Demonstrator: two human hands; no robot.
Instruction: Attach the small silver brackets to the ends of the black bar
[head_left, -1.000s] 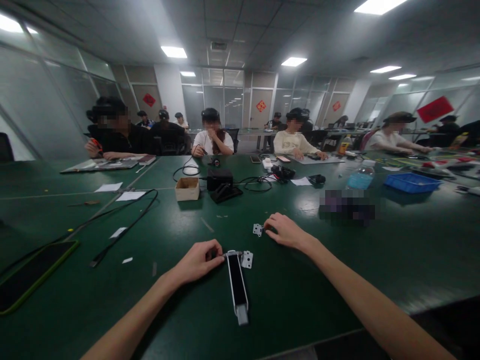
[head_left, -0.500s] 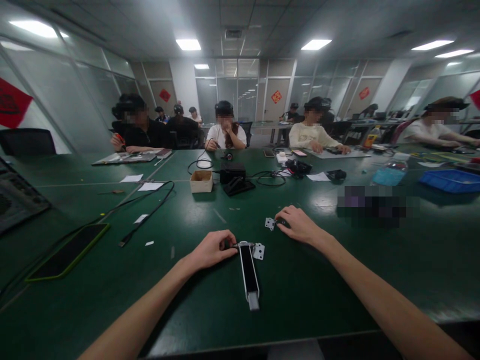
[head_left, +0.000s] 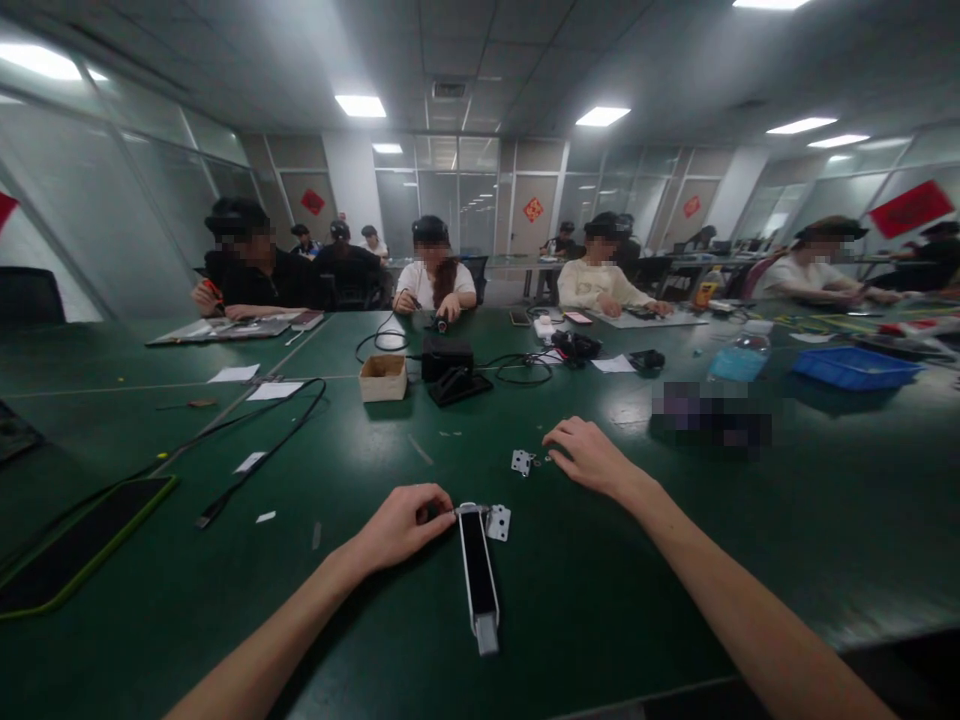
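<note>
A long black bar in a silver frame (head_left: 478, 570) lies on the green table with a pale metal tongue at its near end. At its far end sits a small metal plate with holes (head_left: 499, 523). My left hand (head_left: 409, 525) is closed in a pinch on a small metal piece at the bar's upper left; the fingertips partly hide it. Farther off, a second holed metal plate (head_left: 521, 462) lies flat, with tiny ring-like parts (head_left: 537, 462) beside it. My right hand (head_left: 589, 455) is over the table just right of these, thumb and index finger apart.
A cardboard box (head_left: 382, 380) and a black device on a stand (head_left: 448, 360) are beyond my hands. A phone (head_left: 86, 540) and a cable (head_left: 255, 470) lie at left. A blue tray (head_left: 857, 372) and a bottle (head_left: 741, 355) stand at right. Several people sit opposite.
My right hand has drawn slightly away from the second plate, leaving tiny parts visible between them. The left hand stays at the bar's end. The whole view has shifted.
</note>
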